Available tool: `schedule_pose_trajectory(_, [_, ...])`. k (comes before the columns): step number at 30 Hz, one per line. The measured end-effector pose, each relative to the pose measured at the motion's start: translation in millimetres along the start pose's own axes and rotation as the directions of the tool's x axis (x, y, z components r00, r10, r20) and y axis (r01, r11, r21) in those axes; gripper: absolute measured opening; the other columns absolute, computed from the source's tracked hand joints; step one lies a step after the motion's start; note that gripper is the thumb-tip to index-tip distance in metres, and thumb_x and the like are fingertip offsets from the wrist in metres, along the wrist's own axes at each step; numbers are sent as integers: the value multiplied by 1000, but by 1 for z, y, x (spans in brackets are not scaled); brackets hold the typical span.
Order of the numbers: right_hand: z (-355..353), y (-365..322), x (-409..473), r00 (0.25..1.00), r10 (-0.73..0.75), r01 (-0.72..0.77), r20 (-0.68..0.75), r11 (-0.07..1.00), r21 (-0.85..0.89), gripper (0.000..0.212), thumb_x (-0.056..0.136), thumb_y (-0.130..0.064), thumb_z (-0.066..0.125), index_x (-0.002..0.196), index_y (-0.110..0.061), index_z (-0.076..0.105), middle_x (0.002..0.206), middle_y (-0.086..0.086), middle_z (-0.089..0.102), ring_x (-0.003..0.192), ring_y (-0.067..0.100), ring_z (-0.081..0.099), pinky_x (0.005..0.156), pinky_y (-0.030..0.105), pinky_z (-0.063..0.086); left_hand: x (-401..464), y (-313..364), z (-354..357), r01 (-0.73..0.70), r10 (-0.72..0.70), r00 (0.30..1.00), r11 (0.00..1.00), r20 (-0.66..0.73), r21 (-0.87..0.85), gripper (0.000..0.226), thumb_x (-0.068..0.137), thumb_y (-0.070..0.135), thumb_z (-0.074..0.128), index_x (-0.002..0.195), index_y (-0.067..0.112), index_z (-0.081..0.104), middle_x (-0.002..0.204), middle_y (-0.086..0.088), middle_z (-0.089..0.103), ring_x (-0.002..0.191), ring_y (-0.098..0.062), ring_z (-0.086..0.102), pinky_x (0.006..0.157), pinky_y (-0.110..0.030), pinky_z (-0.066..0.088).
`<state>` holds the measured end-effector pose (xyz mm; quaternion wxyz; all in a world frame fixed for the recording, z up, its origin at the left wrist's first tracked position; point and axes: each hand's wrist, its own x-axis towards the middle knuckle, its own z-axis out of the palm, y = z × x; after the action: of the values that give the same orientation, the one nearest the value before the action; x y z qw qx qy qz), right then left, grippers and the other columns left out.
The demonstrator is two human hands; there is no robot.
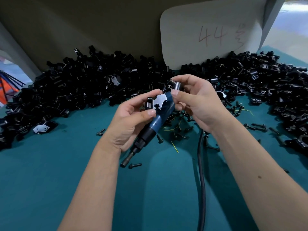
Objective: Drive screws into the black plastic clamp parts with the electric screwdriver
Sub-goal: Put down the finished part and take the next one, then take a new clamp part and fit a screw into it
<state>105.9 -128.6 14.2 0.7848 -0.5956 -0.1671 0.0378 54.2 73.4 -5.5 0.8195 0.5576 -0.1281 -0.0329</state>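
My left hand [126,124] pinches a black clamp part [156,102] with a round hole between thumb and fingertips. My right hand [200,104] holds a second, smaller clamp part [175,85] at its fingertips, just above and right of the first. The two parts are close together but apart. The blue-and-black electric screwdriver [160,119] slants between my hands with its bit [126,161] pointing down-left near the table. Its upper end is tucked under my right fingers. Loose black screws [135,165] lie on the teal table [50,180].
Big piles of black clamp parts lie across the back left [75,87] and right [266,84]. A white card marked 44 [208,34] leans on the back wall. The screwdriver's black cord [201,180] runs toward me beside my right forearm. More screws [256,126] are scattered at right.
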Motion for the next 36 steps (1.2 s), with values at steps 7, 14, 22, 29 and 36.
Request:
schedule_pose_trajectory(7, [-6,4,2,985,-169,170,17,972,-162,35,88,9,74,116,-13,76,103,0,73,78,16,63,67,28,54,5,-2,4,-18,-13,978,989,-208,-147,35,105,20,50,133,13,70,104,-6,72,81,-15,61,76,-25,54])
schedule_pose_trajectory(14, [-5,8,2,982,-188,185,6,962,-199,31,88,1,79,115,-8,68,100,5,74,77,27,74,60,27,55,8,-3,6,-170,74,889,969,-452,-177,30,106,-6,38,106,-1,68,103,-20,64,98,-37,73,90,-40,60])
schedule_pose_trajectory(22, [-10,12,5,964,-267,243,-3,878,-412,30,79,-23,90,107,-21,79,86,-7,70,78,10,59,80,35,55,7,1,1,-92,43,909,991,-413,-99,30,102,-7,47,129,3,55,91,-13,74,75,-19,62,70,-26,55])
schedule_pose_trajectory(29, [-2,9,2,984,-178,179,21,976,-122,24,85,-1,82,105,-12,77,96,2,78,84,20,73,70,28,58,9,-6,6,-147,234,923,948,-307,282,18,96,11,70,113,17,73,82,3,72,60,-9,52,57,-18,45])
schedule_pose_trajectory(36, [-1,8,-1,980,-129,153,152,976,-155,24,86,-3,81,107,-15,77,102,11,79,88,22,75,68,30,60,11,-11,11,-176,258,944,921,-207,348,40,89,2,76,125,19,73,102,-4,79,68,-12,67,62,-22,55])
